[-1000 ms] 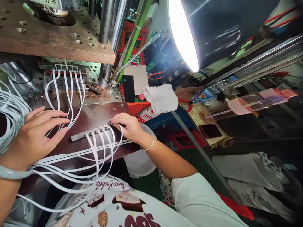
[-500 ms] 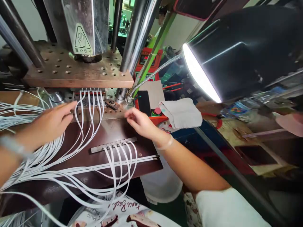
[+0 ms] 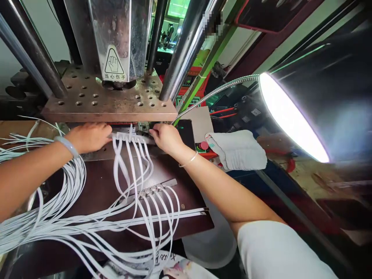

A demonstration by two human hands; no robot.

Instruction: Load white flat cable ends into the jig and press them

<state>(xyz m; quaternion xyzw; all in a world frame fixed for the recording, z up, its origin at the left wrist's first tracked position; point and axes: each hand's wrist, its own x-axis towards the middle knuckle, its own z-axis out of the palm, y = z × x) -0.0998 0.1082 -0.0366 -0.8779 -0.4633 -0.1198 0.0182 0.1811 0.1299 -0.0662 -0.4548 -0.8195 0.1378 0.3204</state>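
In front of the press opening, a narrow metal bar (image 3: 148, 140) with several white cables (image 3: 129, 155) hanging from it spans the gap between my hands. My left hand (image 3: 91, 137) is closed on its left end, fingertips partly hidden. At the other end my right hand (image 3: 168, 138) pinches the bar between thumb and curled fingers. A second metal bar (image 3: 171, 183), also fitted with several white cables, lies on the dark brown tabletop (image 3: 101, 182) below. Over both hands sits the drilled steel plate (image 3: 116, 106) of the press.
A large bundle of white cables (image 3: 71, 186) covers the left of the tabletop. To the right are a red control box with a red button (image 3: 204, 146), a folded white cloth (image 3: 238, 151) and a bright lamp (image 3: 293, 116). Thick steel columns (image 3: 183, 50) flank the press.
Both hands have moved to the press opening and closed on a metal bar with cables, which now sits in front of it. The camera view has shifted slightly.
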